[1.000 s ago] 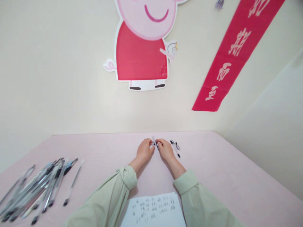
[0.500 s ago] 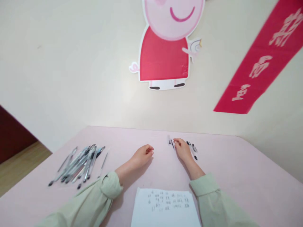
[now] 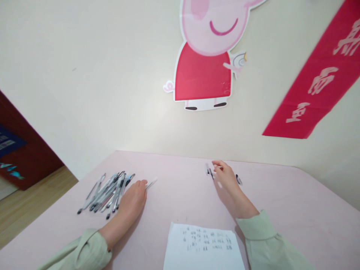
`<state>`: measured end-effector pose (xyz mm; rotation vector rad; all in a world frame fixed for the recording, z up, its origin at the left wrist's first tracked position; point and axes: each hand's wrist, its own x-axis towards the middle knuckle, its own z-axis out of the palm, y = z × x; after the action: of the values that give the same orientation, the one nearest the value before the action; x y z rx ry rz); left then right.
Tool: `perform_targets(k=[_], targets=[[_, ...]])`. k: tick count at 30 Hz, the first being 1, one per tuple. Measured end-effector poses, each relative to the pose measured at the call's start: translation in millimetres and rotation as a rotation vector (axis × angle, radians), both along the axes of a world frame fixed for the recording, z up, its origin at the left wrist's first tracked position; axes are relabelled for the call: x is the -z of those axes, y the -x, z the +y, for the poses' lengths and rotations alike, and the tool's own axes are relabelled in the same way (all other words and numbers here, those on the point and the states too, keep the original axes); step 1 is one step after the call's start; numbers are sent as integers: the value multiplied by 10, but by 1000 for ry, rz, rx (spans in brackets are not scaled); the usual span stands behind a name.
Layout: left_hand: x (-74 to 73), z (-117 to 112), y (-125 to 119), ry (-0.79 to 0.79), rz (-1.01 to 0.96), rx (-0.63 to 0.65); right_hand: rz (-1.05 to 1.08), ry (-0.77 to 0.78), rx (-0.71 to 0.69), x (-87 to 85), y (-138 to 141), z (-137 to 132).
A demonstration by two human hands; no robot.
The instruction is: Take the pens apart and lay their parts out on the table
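Note:
My left hand lies on the pink table beside a pile of clear pens. Its fingers curl over one loose clear pen whose end sticks out past the fingertips. My right hand is raised slightly at the far side of the table and pinches a short pen part with a black end between thumb and fingers. Another black-tipped pen piece lies just right of that hand.
A white sheet with handwriting lies at the near edge between my arms. A cartoon pig cutout and a red banner hang on the wall behind. Wooden floor shows past the table's left edge.
My hands have separated. The left hand let go of the pen part and moved left across the table to the pen pile, closing on a loose pen. The right hand kept its piece. The view turned left.

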<state>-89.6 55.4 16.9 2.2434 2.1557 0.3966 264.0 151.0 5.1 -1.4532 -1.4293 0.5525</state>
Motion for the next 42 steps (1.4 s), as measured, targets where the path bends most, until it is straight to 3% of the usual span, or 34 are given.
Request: perform_targets(k=[3,5,7,9,13,17,19,23,28,34,37,42], targets=[[46,139,-402,-50,-445,113,154,109,-268,-238,311,-190],[34,235,-743,5,-774,151,267,235,-405,-281,549,-318],[6,309,-1068,136,-1021,193,430,312,-444,-228,749,-410],[-8,353,-1312,213,-1174,248,598,284,-431,-123,873,-457],[51,373,-1464,308,-1380,252,785,258,-433,52,942,-475],[117,319,-1410,594,-1512,212,902,281,-392,96,980,-483],[119,281,-1417,662,-1549,212,954,279,-357,96,1011,-508],[107,236,-1494,673,-1600,205,910,417,-343,74,1071,-589],[142,213,-1562,731,-1653,96,815,198,-303,24,1157,-626],[131,110,-1661,680,-1665,-2,745,166,-233,27,1210,-603],[118,74,-1688,638,-1658,0,711,164,-204,0,1216,-610],[147,134,-1635,777,-1695,77,771,177,-222,-65,1070,-501]])
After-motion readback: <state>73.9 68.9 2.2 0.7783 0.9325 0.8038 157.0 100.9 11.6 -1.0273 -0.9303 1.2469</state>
